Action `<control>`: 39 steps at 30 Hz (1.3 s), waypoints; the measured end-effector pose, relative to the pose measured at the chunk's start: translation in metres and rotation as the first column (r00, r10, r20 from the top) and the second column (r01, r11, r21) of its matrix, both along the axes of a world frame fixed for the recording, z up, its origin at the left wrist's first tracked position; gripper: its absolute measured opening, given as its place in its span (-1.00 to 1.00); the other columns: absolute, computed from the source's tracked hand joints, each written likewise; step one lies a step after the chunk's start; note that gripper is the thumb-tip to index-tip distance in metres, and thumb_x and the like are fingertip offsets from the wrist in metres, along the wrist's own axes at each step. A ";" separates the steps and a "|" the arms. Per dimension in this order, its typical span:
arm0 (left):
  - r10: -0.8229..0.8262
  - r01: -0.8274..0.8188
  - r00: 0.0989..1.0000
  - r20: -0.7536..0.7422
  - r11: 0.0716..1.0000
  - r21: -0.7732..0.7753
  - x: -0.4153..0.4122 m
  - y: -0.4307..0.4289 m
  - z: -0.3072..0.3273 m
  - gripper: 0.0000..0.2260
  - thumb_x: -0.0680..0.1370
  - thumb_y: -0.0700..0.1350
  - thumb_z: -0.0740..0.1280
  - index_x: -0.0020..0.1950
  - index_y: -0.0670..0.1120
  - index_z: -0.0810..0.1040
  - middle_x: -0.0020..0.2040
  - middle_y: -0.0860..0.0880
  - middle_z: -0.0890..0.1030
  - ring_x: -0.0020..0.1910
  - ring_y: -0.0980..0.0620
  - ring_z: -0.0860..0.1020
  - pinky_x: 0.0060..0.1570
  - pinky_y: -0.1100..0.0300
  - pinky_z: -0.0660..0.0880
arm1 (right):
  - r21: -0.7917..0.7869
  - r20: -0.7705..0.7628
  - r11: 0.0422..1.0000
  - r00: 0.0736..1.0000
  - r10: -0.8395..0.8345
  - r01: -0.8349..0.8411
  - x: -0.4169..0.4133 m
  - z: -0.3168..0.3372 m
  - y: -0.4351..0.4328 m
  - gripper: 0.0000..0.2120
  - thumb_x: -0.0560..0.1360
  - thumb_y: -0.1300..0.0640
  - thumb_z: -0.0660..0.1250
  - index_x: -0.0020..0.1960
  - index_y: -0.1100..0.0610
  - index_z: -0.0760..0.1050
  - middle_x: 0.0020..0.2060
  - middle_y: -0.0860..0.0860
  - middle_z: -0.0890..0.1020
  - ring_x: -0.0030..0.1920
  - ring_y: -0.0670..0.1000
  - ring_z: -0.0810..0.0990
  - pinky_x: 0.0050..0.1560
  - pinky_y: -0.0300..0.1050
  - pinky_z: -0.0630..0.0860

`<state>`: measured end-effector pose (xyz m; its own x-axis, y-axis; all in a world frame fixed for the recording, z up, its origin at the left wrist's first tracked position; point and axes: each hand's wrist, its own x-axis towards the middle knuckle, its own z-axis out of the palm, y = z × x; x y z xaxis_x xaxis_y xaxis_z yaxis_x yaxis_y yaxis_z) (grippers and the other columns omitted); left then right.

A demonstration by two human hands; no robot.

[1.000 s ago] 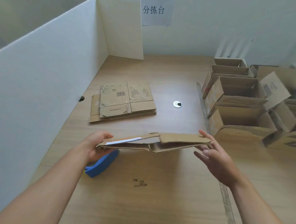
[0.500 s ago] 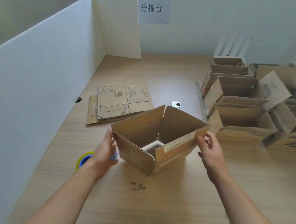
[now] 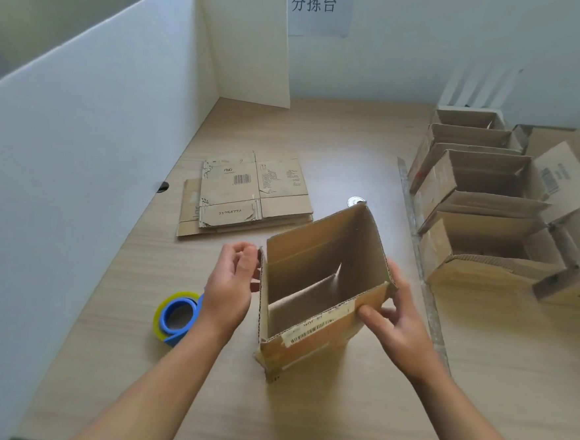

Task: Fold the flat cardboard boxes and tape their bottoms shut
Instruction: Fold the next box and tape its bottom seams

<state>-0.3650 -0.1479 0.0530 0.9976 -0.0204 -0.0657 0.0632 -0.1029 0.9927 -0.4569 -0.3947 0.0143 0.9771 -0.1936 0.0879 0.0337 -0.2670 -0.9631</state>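
Observation:
A brown cardboard box (image 3: pixel 315 273), squared open, stands upright in the middle of the wooden table (image 3: pixel 320 411) with its top open toward me. My left hand (image 3: pixel 230 288) is at the box's left wall, fingers loosely curled near the top edge. My right hand (image 3: pixel 395 320) holds the near right corner, thumb on the front wall by a barcode label. A stack of flat cardboard boxes (image 3: pixel 245 196) lies further back on the left. A tape roll in a blue dispenser (image 3: pixel 175 316) lies left of my left wrist.
Several folded open boxes (image 3: pixel 481 205) crowd the right side of the table. A white partition (image 3: pixel 92 130) walls off the left and rear left. A metal ruler strip (image 3: pixel 422 270) runs along the table on the right. A small round metal disc (image 3: pixel 356 201) sits behind the box.
The flat box was opened into a square tube, then turned upright and set closer to me. My left hand moved off the tape dispenser to the box's left wall.

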 end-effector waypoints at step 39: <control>-0.369 0.306 0.928 0.047 0.829 0.467 0.060 -0.013 0.008 -0.38 0.44 0.26 0.41 0.48 0.31 0.31 0.28 0.10 0.48 0.30 0.12 0.45 0.32 0.03 0.42 | -0.050 -0.211 0.992 0.969 -0.128 0.120 0.023 -0.002 0.015 -0.12 0.43 -0.15 0.48 0.50 -0.42 -0.06 0.41 -0.16 0.29 0.43 -0.07 0.33 0.46 0.10 0.33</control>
<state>-0.3047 -0.1609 0.0611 0.9337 -0.3574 -0.0206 -0.1827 -0.5252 0.8312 -0.4344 -0.3798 0.0120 0.9427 -0.3146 -0.1110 -0.2073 -0.2917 -0.9338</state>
